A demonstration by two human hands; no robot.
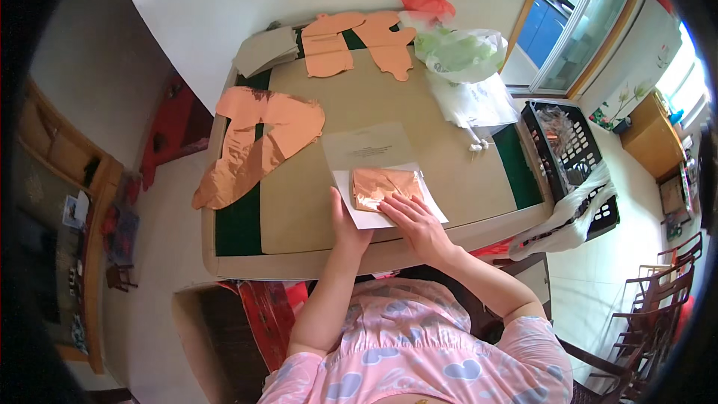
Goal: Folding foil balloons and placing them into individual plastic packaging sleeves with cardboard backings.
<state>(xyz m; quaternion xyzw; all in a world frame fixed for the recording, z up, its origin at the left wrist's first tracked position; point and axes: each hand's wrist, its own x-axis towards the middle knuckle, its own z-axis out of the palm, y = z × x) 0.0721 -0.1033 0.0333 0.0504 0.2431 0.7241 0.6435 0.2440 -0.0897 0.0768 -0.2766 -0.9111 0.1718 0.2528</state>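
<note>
1. Crinkled square copper foil sheet (383, 184) on white backing paper (389, 213), near table's front edge (359, 265).
2. Right hand (415, 218) flat, fingers spread, pressing just below foil's lower edge; nothing gripped.
3. Left hand (345, 218) at paper's left edge; grip impossible to tell.
4. Best smoothed lightly outward from foil's centre, avoiding tears.

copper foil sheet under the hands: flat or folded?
Spread flat, though crinkled: the copper foil sheet lies open on white paper, right hand pressing its lower edge, left hand at the paper's left edge.
</note>
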